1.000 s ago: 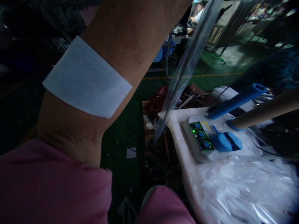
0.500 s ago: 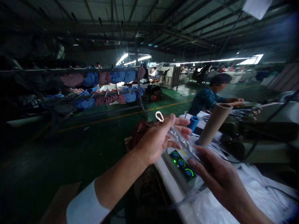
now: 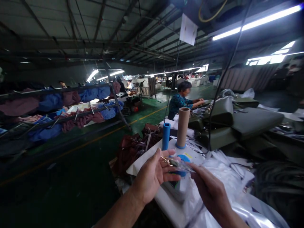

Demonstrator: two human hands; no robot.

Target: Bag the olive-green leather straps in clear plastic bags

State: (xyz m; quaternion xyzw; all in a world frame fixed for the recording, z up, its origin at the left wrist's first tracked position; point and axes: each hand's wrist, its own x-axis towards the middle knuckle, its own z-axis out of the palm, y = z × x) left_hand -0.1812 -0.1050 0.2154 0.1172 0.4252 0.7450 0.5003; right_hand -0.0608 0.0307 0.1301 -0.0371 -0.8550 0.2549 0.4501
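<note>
A strap in a clear plastic sleeve (image 3: pixel 184 166) stretches between my two hands, with a gold-coloured metal clasp (image 3: pixel 167 161) and a short dark green piece at its left end. My left hand (image 3: pixel 150 178) is palm up, its fingers spread and the thumb raised. The clasp lies across those fingers. My right hand (image 3: pixel 212 186) pinches the sleeve between thumb and fingers; the strap's far part is hidden there. Just beyond my hands, a blue spool holder (image 3: pixel 166 136) and a brown cardboard tube (image 3: pixel 183 128) stand on a white machine.
White plastic sheets (image 3: pixel 213 171) lie piled at right on the table. Olive green bags (image 3: pixel 256 122) are stacked behind them. Dark red pieces (image 3: pixel 128 147) heap beyond the table's left side. A co-worker (image 3: pixel 179 99) sits farther back. Racks of blue and pink cloth (image 3: pixel 95 95) stand at left.
My view has turned right, and the rack slid leftward. My left thumb has lifted from the strap and its fingers have spread. The machine's lit panel is now mostly hidden by my hands.
</note>
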